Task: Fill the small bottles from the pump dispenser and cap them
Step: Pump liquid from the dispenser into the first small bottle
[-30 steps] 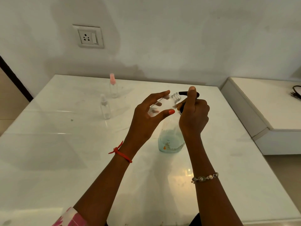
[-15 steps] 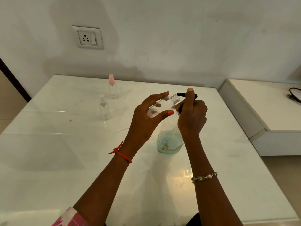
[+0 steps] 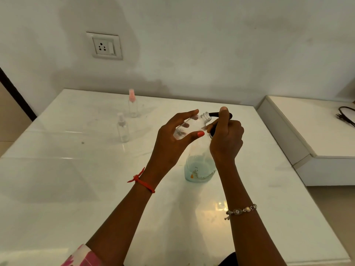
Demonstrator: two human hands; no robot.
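A clear pump dispenser (image 3: 199,167) with pale blue liquid in its bottom stands on the white table (image 3: 57,179). My right hand (image 3: 226,139) is wrapped round its neck, with one finger on top of the black pump head (image 3: 215,114). My left hand (image 3: 172,143) holds a small clear uncapped bottle (image 3: 190,125) tilted, its open mouth right at the black nozzle tip. Two more small bottles stand further back on the left: one with a clear spray cap (image 3: 122,127) and one with a pink spray cap (image 3: 133,103).
A wall with a socket (image 3: 104,46) rises behind the table. A lower white surface (image 3: 317,135) adjoins the table on the right, with a dark cable (image 3: 345,114) on it. The table's near and left parts are bare.
The pump head has sunk slightly under my finger, and the small bottle's mouth has stayed at the nozzle. The view has shifted a little.
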